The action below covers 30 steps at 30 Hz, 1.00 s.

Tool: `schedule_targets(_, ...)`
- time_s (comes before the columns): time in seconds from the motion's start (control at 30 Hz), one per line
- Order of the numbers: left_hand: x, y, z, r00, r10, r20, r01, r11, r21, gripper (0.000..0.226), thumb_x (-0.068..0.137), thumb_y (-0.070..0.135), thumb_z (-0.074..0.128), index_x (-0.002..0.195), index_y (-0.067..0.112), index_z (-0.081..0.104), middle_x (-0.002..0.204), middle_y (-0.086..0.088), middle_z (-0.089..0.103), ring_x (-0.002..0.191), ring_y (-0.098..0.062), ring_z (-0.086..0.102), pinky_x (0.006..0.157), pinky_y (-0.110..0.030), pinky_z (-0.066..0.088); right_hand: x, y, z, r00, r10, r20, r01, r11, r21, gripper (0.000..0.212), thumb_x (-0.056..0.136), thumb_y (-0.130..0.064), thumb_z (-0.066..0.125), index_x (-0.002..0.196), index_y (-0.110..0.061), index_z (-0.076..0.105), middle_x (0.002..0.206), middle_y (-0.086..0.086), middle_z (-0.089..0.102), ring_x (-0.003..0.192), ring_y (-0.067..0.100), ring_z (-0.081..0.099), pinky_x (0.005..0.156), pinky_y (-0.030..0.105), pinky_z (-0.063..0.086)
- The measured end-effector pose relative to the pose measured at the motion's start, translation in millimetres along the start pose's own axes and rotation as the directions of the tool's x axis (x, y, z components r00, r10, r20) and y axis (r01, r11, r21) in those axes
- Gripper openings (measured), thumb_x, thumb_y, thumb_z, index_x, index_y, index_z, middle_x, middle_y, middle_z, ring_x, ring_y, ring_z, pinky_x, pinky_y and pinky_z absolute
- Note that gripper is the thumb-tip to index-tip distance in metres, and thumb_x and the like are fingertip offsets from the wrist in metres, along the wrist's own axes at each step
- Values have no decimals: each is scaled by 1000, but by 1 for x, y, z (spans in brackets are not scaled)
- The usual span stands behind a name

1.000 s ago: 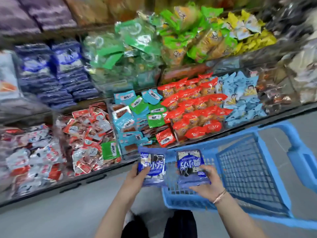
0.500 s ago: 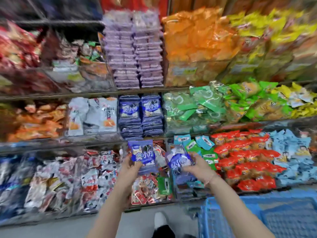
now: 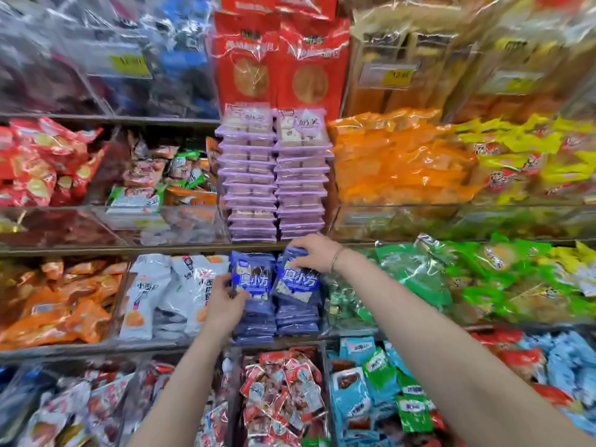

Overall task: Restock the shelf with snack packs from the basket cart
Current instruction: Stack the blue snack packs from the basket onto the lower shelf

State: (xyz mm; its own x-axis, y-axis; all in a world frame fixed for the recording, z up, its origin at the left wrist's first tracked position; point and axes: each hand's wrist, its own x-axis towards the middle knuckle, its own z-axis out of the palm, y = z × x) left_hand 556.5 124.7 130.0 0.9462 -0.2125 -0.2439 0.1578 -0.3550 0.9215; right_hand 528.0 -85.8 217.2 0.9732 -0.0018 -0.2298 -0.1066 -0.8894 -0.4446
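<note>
Crammed shelves [image 3: 96, 250] — left hand [image 3: 225, 301] clamps a blue pack [image 3: 254, 280], right hand [image 3: 314, 253] another, perhaps brushing purple stacks [image 3: 250, 188].

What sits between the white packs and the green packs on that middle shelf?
Two stacks of blue packs; the left hand and right hand each grip a top one. Head view.

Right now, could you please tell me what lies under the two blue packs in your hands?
Under the left pack and right pack lie stacks of matching blue packs. The shelf floor beneath those is covered.
</note>
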Motion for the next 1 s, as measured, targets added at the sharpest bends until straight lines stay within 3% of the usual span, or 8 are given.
schedule_targets(0.07, 11, 1, -1, 1000, -15, 21, 14, 998, 56, 41, 90, 8, 58, 127, 7, 40, 91, -9, 61, 75, -27, 60, 68, -38, 49, 25, -1, -1, 994, 35, 100, -23, 993, -112, 45, 90, -32, 58, 131, -14, 52, 135, 9, 52, 118, 25, 51, 98, 34, 39)
schedule_targets(0.17, 14, 6, 0, 998, 67, -17, -60, 954, 292, 34, 88, 9, 60, 119, 6, 48, 86, -6, 62, 68, -11, 55, 56, -20, 41, 47, -2, 8, 990, 50, 134, -18, 973, -229, 53, 91, -29, 56, 141, -18, 40, 141, 8, 45, 127, 25, 44, 103, 35, 38)
schedule_targets(0.3, 16, 1, -7, 952, 306, 33, -231, 640, 733, 58, 88, 26, 62, 137, 1, 42, 139, -18, 43, 127, -32, 40, 108, -36, 31, 39, -6, 37, 994, -71, -87, 31, 921, -389, 54, 90, -20, 57, 140, -18, 38, 133, 8, 45, 123, 25, 41, 99, 37, 38)
schedule_targets(0.43, 18, -16, -20, 797, 518, 309, -577, 506, 641, 68, 82, 28, 69, 141, 7, 43, 149, -15, 37, 139, -34, 34, 113, -49, 28, 4, -5, 72, 939, -57, -339, -25, 972, -233, 55, 89, -38, 56, 137, -16, 42, 137, 6, 43, 127, 26, 39, 106, 36, 33)
schedule_targets(0.57, 28, -22, -10, 748, 380, 544, -651, 261, 713, 94, 81, 54, 61, 154, 24, 9, 161, -2, 7, 148, -22, 5, 117, -39, -9, -18, 3, 103, 987, 97, -124, -139, 911, -389, 95, 73, -62, 62, 148, -25, 15, 156, 0, 12, 143, 21, 14, 117, 43, 9)
schedule_targets(0.67, 26, -20, 8, 772, 346, 532, -606, 151, 781, 91, 85, 42, 64, 153, 23, 6, 161, -6, 4, 148, -25, 2, 118, -41, -8, -14, 9, 109, 978, 104, -179, -180, 855, -486, 87, 76, -41, 70, 145, -22, 20, 152, 6, 21, 140, 26, 22, 117, 46, 8)
schedule_targets(0.8, 21, -22, 21, 787, 377, 489, -554, 81, 829, 74, 91, 22, 57, 150, 19, 12, 157, -11, 13, 145, -29, 12, 118, -46, 4, -8, 15, 106, 970, 34, -241, -173, 791, -587, 70, 76, -44, 69, 134, -18, 37, 129, 7, 47, 118, 30, 47, 114, 49, 19)
schedule_targets(1.0, 29, -10, 14, 784, 391, 483, -549, 73, 832, 90, 80, 53, 67, 147, 20, 17, 149, -8, 25, 137, -28, 26, 113, -42, 20, -11, 15, 103, 966, 28, -256, -165, 829, -535, 80, 75, -51, 68, 139, -20, 32, 136, 4, 41, 127, 26, 39, 116, 48, 10)
